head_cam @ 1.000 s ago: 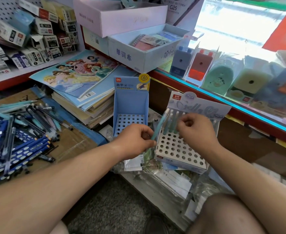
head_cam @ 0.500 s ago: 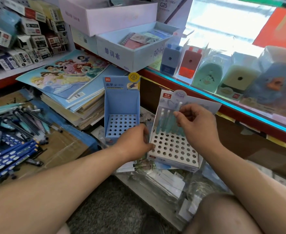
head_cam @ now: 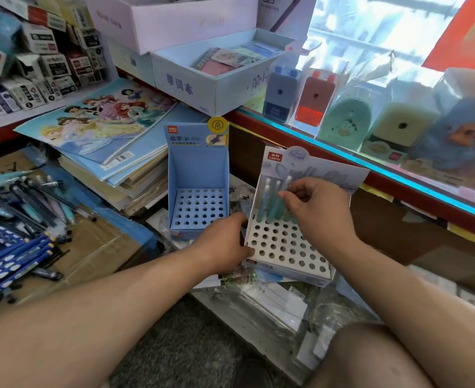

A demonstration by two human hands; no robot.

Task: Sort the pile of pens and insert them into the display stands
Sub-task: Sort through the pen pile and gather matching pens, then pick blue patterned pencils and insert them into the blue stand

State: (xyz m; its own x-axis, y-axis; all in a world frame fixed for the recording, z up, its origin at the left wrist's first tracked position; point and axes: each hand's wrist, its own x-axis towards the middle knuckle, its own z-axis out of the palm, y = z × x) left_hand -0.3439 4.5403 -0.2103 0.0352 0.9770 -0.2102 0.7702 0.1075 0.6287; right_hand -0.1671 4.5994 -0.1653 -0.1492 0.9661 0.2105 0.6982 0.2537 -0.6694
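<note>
Head view. Left hand grips the left edge of the white stand, thumb on its holed top and fingers curled behind the side wall. Right hand, fingers bent, pinches one of the teal pens standing upright in the back row. The blue stand sits just beside it, on its left. The pen pile lies on cardboard at far left, well apart.

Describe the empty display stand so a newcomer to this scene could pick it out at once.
Right of the princess-cover notebook stack stand two perforated stands. The blue stand is the left one, just beyond the left hand; unlike the white stand, it holds no teal pens.
</note>
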